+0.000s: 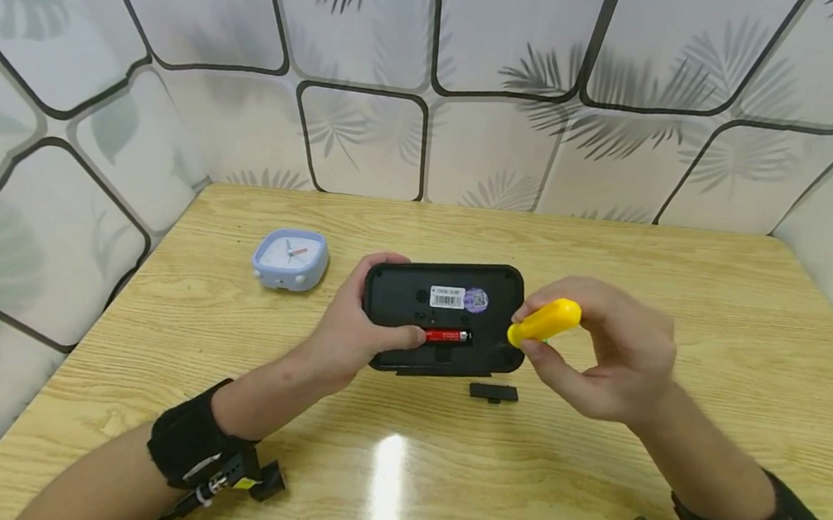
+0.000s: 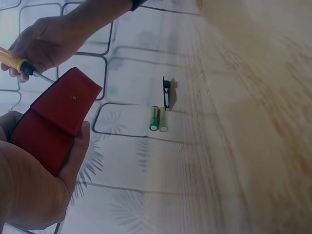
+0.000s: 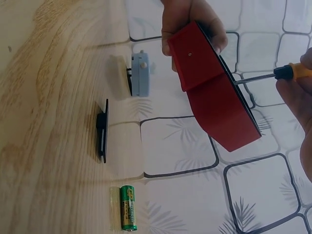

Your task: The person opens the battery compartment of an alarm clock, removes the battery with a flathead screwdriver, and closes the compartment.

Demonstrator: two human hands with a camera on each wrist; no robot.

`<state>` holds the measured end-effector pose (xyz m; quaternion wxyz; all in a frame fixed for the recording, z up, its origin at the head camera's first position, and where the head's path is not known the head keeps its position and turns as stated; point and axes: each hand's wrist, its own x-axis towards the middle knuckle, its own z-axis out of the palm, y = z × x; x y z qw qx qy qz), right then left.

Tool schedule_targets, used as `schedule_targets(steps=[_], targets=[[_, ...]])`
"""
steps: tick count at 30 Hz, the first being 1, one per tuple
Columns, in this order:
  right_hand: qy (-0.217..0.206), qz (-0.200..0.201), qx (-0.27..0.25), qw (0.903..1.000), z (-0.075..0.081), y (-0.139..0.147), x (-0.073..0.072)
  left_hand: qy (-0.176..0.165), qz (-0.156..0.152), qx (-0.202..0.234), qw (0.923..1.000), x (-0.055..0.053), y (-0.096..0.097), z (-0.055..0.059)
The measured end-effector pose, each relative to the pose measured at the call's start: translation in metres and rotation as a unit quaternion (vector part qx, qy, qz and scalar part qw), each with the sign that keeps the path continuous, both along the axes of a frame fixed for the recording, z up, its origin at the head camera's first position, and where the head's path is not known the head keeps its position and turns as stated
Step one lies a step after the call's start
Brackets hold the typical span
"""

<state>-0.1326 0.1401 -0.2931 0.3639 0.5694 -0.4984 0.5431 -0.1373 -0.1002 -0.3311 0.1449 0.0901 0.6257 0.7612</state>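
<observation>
My left hand [image 1: 351, 324] grips a red-bodied device with a black back [image 1: 399, 291], held up off the table. In its back is a battery slot with a red battery [image 1: 445, 335]; my left thumb lies at the battery's left end. With thumb and fingers my right hand [image 1: 612, 351] pinches a yellow-handled screwdriver [image 1: 548, 321]. The screwdriver's metal shaft [image 3: 256, 78] reaches the black back in the right wrist view; the handle hides the tip in the head view. Below the device lies a small black battery cover [image 1: 493, 392]. A green battery [image 3: 128, 207] lies on the table.
A light blue analog clock [image 1: 290, 260] stands on the wooden table [image 1: 575, 489], left of my left hand. Behind the table rises a patterned wall [image 1: 485, 150]. Wrist straps with small cameras sit on both forearms.
</observation>
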Motion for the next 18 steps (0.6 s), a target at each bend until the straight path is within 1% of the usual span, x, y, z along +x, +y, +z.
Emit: schedule_targets(steps=[5, 7, 14, 17, 18], targets=[[-0.006, -0.003, 0.015, 0.9999, -0.0020, -0.0005, 0.0018, -0.011, 0.002, -0.009, 0.9999, 0.0018, 0.0014, 0.0013], [-0.008, -0.011, 0.017, 0.9998, -0.0028, -0.0008, 0.0030, -0.013, 0.003, -0.011, 0.9999, 0.0023, 0.0016, 0.0017], [0.009, -0.053, 0.024, 0.9983, -0.0041, -0.0030, 0.0042, -0.006, 0.003, -0.017, 0.9998, 0.0036, 0.0027, 0.0021], [0.011, -0.064, 0.029, 0.9975, -0.0051, -0.0024, 0.0042, -0.002, 0.000, -0.016, 0.9999, 0.0039, 0.0025, 0.0018], [0.008, -0.061, 0.030, 0.9977, -0.0056, -0.0021, 0.0039, 0.000, 0.000, -0.016, 0.9999, 0.0037, 0.0022, 0.0014]])
